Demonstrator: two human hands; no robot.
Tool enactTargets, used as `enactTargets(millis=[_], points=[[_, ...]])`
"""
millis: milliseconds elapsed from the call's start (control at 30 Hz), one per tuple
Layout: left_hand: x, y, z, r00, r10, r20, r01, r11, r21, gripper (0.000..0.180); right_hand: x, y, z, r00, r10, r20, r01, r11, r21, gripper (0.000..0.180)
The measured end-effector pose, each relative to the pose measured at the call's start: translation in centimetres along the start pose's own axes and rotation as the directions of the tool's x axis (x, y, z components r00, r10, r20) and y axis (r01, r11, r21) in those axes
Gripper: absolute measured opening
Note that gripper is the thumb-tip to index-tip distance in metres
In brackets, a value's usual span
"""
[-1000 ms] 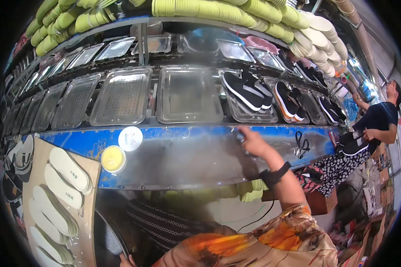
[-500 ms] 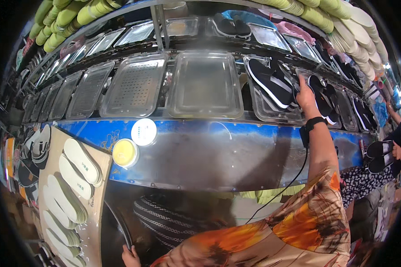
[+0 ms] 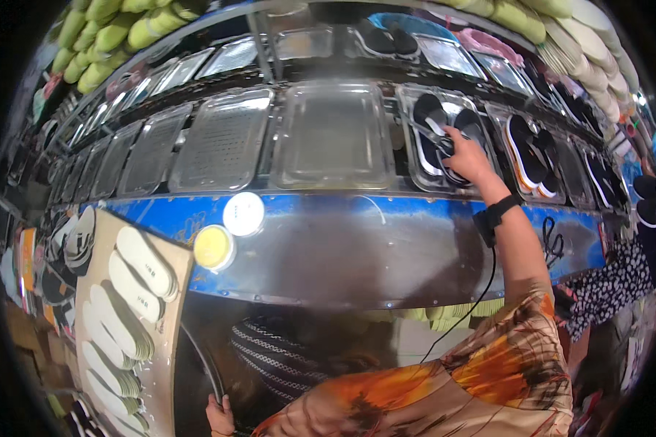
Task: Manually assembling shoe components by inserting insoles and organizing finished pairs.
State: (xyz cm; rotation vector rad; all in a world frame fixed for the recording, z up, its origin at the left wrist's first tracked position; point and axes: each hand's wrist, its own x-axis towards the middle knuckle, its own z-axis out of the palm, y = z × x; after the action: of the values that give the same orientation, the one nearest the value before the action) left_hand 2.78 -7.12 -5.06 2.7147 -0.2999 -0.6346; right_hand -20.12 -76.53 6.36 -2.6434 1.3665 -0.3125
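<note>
My right hand [image 3: 468, 159] reaches to a clear tray [image 3: 428, 182] in the front row. Its fingers are closed at the near end of a black shoe [image 3: 468, 125], which they partly hide. Beside that shoe stands its mate [image 3: 428, 109], black with a white sole edge. A greyish strip lies across the mate by my fingertips; I cannot make out what it is. At the lower edge, my left hand [image 3: 220, 419] is closed on a black curved bar [image 3: 205, 357]. A black band with a cable is round my right wrist.
A blue-edged metal ledge [image 3: 321, 251] runs before the trays, bearing a tub of yellow paste [image 3: 214, 247] and a white lid [image 3: 243, 214]. Pale insoles [image 3: 116, 320] lie on a board at left. More black shoes [image 3: 526, 153] stand in trays to the right.
My right hand has moved left and down from between the shoe pairs to the nearer pair. Those shoes, tilted before, now lie side by side. The view has shifted slightly; my left hand stays on the bar.
</note>
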Motion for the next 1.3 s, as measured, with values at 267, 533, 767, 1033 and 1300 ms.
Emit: enactTargets(millis=[267,533,767,1033,1300], points=[[-2.0,0.4,-4.0,0.882,0.326,-0.339,-0.403,0.896,-0.186,0.026,-4.0,-13.7,-5.4,0.937,0.093,-0.335,0.172,0.716,0.677,0.054],[-5.1,2.9,-9.3,0.99,0.138,-0.016,-0.083,0.496,-0.865,0.045,-20.7,-40.0,-1.1,0.347,-0.902,-0.258,0.857,0.193,0.478,0.06],[-8.3,-6.1,-8.3,0.773,-0.45,-0.447,-0.483,0.039,-0.875,0.039,-38.3,-53.0,8.6,-0.387,-0.79,-0.475,0.679,-0.593,0.433,0.054],[-10.3,-10.1,-7.8,0.601,-0.313,-0.735,0.085,0.94,-0.33,0.034,-38.8,-52.2,11.2,-0.34,-0.94,-0.019,0.442,-0.177,0.88,0.054],[-5.6,-6.5,-8.6,0.835,-0.142,-0.532,0.161,0.987,-0.012,0.033,-28.0,-49.0,11.2,0.156,-0.811,0.564,-0.204,0.532,0.822,0.033]])
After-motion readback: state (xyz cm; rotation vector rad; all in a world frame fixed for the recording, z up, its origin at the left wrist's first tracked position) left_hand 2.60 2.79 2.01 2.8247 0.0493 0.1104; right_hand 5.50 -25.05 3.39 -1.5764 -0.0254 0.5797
